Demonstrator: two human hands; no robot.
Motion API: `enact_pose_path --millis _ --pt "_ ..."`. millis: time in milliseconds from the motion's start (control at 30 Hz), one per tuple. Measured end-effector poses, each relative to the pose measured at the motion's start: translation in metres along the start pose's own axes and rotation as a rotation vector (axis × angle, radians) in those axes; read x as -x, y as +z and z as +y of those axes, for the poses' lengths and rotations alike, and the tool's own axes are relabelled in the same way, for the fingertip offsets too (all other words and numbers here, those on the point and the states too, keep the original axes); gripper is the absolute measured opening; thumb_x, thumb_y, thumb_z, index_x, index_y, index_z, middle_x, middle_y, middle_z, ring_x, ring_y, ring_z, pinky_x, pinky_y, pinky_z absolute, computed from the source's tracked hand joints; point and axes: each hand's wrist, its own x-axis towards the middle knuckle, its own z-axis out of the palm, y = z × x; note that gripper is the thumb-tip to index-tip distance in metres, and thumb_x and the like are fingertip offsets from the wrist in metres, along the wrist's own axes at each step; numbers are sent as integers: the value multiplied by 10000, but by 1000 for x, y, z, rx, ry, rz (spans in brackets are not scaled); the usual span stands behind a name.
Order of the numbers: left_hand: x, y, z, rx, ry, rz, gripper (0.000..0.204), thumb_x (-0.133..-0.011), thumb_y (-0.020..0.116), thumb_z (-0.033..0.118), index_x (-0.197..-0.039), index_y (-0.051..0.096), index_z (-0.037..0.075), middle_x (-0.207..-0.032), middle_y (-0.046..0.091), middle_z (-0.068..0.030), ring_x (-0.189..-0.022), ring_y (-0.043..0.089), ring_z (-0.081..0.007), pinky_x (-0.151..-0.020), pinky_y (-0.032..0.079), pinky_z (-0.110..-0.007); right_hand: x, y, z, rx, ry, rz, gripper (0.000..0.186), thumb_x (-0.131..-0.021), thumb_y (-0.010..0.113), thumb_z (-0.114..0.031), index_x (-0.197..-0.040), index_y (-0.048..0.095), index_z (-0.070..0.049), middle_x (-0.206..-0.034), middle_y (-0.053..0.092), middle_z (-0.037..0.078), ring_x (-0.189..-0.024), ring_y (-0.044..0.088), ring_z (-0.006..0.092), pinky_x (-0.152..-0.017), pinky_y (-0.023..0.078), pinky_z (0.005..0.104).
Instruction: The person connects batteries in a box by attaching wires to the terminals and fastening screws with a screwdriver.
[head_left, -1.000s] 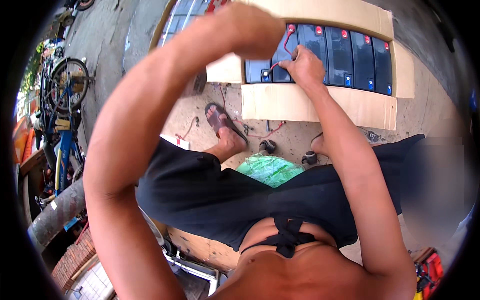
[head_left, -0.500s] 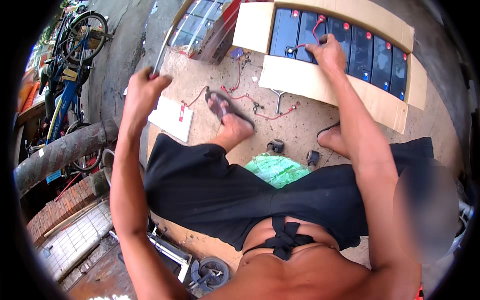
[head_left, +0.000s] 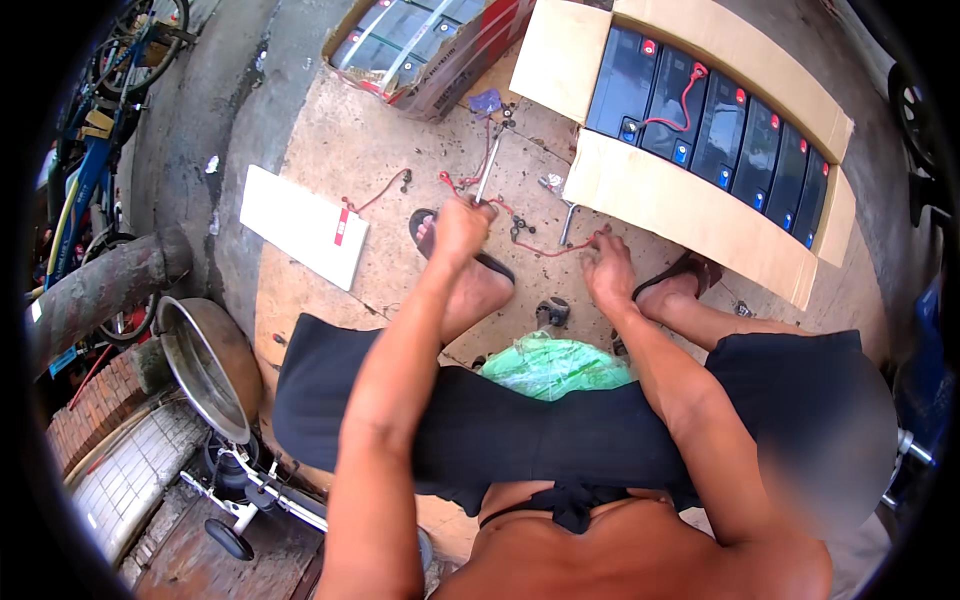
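Observation:
My left hand point(head_left: 463, 230) is closed around a long metal-shafted tool point(head_left: 489, 165); its handle is hidden in my fingers, so I cannot tell its exact kind. The shaft points away across the ground, over loose red cables point(head_left: 470, 183). My right hand point(head_left: 610, 268) pinches the end of a short red cable point(head_left: 545, 251) lying on the ground. At the right, an open cardboard box point(head_left: 690, 205) holds a row of black batteries point(head_left: 722, 125) with red and blue terminals. Another red cable point(head_left: 688, 105) runs across two of them.
A T-handled wrench point(head_left: 567, 222) lies beside the box flap. A second box of batteries point(head_left: 440, 85) stands at the far left. Around me are a white flat box point(head_left: 300, 225), a green plastic bag point(head_left: 550, 365), a metal basin point(head_left: 215, 370) and bicycles point(head_left: 75, 190).
My right hand has left the batteries and come down to the cable on the ground. My left hand has swung right and inward with the tool. The view has shifted.

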Motion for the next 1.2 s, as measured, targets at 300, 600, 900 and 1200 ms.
enact_pose_path --millis 300,600,900,1200 --pt "-7 126 -56 -193 -30 299 216 -835 566 107 -1015 541 -9 -1065 528 -257 -923 592 -442 -802 484 -495 -44 30 30 68 645 -221 448 -745 679 -470 -1021 694 -117 -1068 670 137 -1045 607 302 -909 451 378" --pt "9 102 -54 -70 -196 242 337 -787 600 201 -1009 526 -41 -987 612 -277 -938 594 -442 -846 448 -501 -30 24 14 -743 962 -128 201 -796 643 -191 -915 622 -30 -764 649 99 -660 637 227 -554 522 323" --pt "76 -28 1 791 -245 -97 124 -827 595 45 -923 548 -18 -611 561 -85 -430 528 -166 -352 395 -279 -23 -1 -33 -1470 1109 -237 108 -872 635 -172 -913 594 -81 -750 599 54 -666 609 186 -612 554 340" --pt "79 -103 -34 1765 269 491 53 -900 544 44 -916 530 -4 -772 575 -93 -660 581 -205 -668 537 -348 -7 -95 -197 -1842 414 -198 283 -846 595 -25 -1078 434 -22 -966 580 115 -897 625 256 -787 549 383"
